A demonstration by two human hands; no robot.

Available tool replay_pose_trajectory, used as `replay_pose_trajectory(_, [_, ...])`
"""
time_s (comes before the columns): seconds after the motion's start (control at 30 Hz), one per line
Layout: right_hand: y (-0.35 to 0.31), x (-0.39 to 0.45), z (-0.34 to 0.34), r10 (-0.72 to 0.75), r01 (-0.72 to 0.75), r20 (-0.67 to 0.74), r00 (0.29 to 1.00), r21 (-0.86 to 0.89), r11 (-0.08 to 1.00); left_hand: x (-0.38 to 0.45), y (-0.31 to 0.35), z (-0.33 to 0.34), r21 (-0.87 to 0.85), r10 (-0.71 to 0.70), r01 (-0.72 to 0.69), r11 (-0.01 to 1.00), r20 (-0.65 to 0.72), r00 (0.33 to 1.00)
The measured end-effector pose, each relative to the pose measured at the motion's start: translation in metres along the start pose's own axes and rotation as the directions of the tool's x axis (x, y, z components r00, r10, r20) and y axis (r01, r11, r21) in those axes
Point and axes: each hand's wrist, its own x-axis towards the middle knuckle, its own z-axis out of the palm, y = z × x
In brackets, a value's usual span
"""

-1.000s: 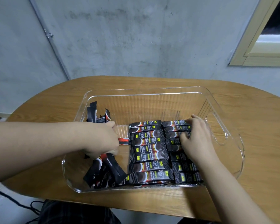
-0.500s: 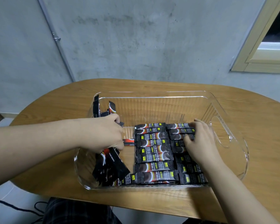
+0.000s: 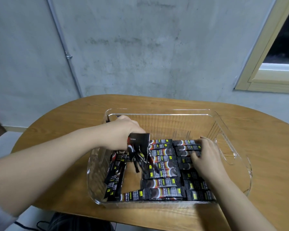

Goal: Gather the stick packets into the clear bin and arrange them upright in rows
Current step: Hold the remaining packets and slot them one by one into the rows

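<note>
A clear plastic bin (image 3: 230, 130) stands on the wooden table. Two neat rows of black stick packets (image 3: 163, 174) fill its middle and right. My left hand (image 3: 123, 130) grips a bunch of packets (image 3: 138, 147) and holds it above the bin's left side, the packets hanging down and blurred. Under it, several loose packets (image 3: 114, 179) lean against the left wall. My right hand (image 3: 205, 157) rests on the right row with its fingers bent over the packets, pressing them.
The oval wooden table (image 3: 57, 130) ends close to the bin's near wall. A grey concrete wall with a thin pipe (image 3: 63, 50) stands behind, and a window frame (image 3: 264, 67) is at the right. The far part of the bin holds no packets.
My left hand has lifted a bunch of packets from the bin's left side and moved it right toward the rows. My right hand has stayed on the right row.
</note>
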Motion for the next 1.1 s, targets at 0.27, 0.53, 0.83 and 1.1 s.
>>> replay_pose_trajectory(0.27, [0.006, 0.002, -0.006, 0.008, -0.007, 0.023, 1.000, -0.038, 0.999, 0.014, -0.009, -0.005, -0.407, -0.228, 0.129, 0.904, -0.203, 0.952])
replay_pose_trajectory(0.53, [-0.025, -0.009, -0.021, -0.192, 0.190, 0.041, 0.981, 0.043, 0.981, 0.009, -0.010, -0.014, -0.671, -0.407, 0.095, 0.735, -0.324, 0.854])
replay_pose_trajectory(0.83, [-0.102, -0.049, 0.008, -0.440, 0.548, 0.640, 0.630, 0.035, 0.836, -0.006, -0.003, -0.033, -0.905, -0.597, -0.193, 0.378, -0.398, 0.696])
replay_pose_trajectory(1.1, [-0.127, -0.045, 0.028, -0.379, 0.630, 0.754, 0.537, -0.058, 0.775, -0.030, -0.017, -0.042, -0.877, -0.660, -0.468, 0.105, -0.414, 0.627])
